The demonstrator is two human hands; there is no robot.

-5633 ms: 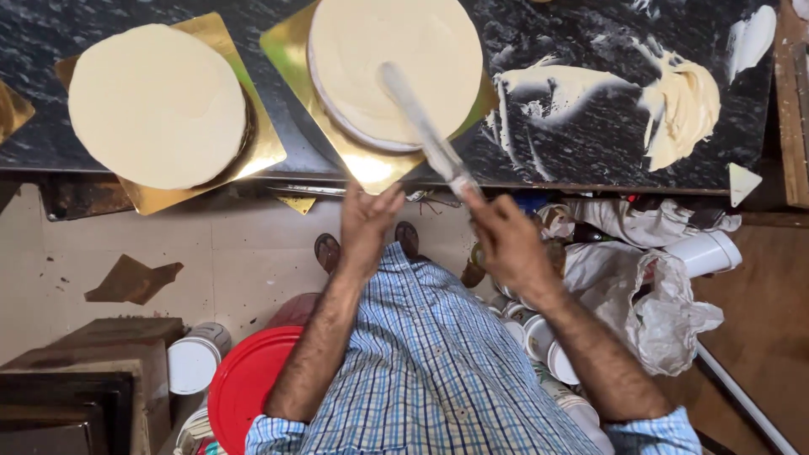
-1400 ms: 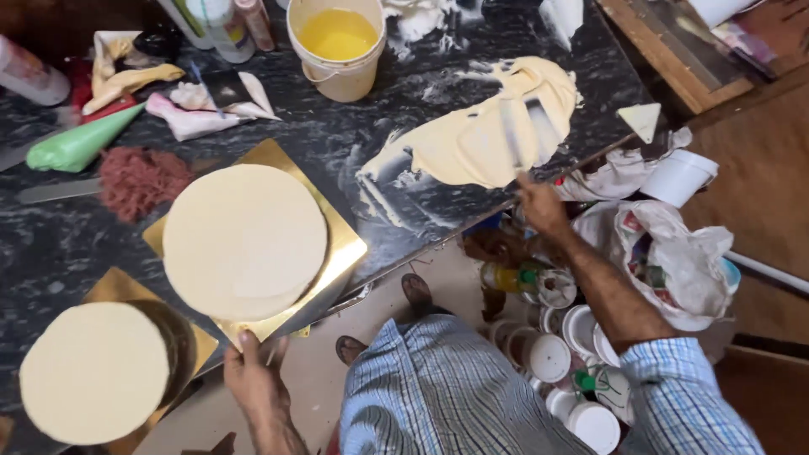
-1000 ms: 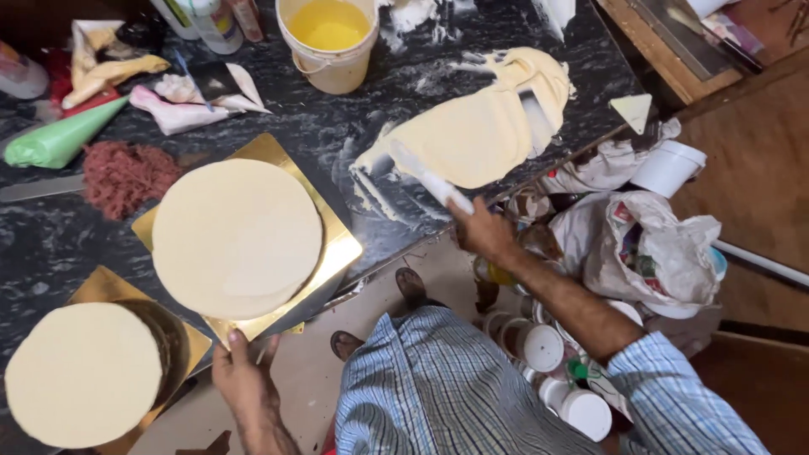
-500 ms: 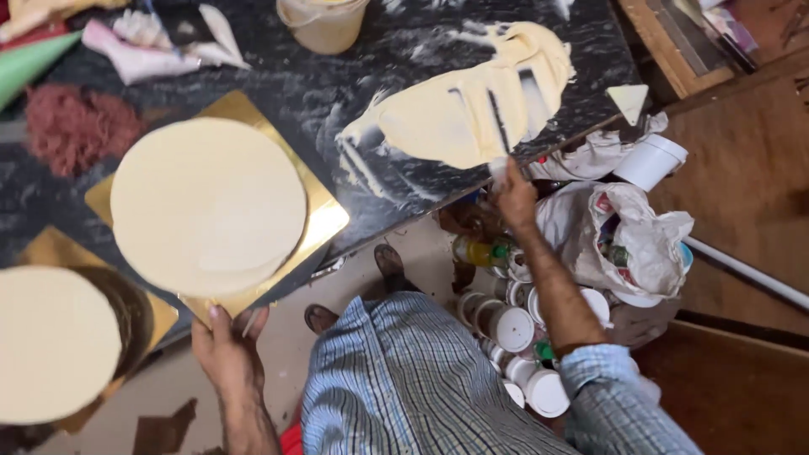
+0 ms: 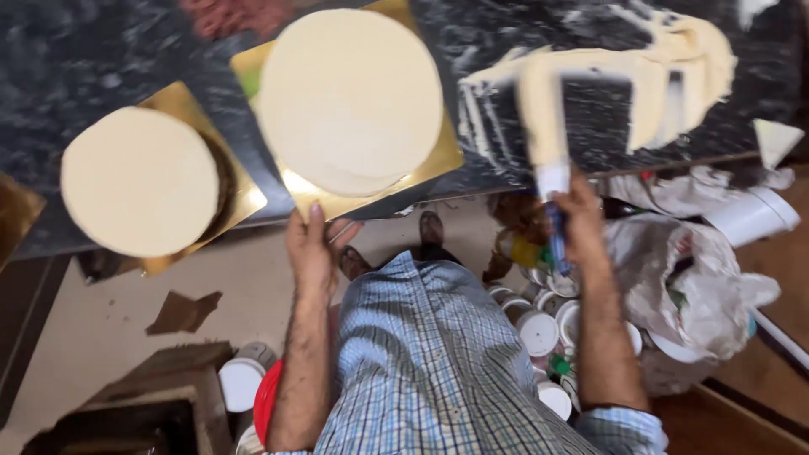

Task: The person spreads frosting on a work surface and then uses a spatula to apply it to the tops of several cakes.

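Observation:
My right hand grips the handle of a long spatula whose blade is coated in pale cream and lies over a smear of cream on the dark marble counter. My left hand rests at the counter's edge, fingers touching the gold board under a round cream-covered cake. A second cream-covered cake on its own gold board sits to the left.
Below the counter on the right lie crumpled plastic bags and several white lidded tubs. A red bucket lid and a white tub stand by my left side. A dark box sits at lower left.
The spatula has scraped through the cream smear and now carries cream on its blade. My view has shifted right and closer, so the cakes sit higher. My left hand stays at the gold board's edge.

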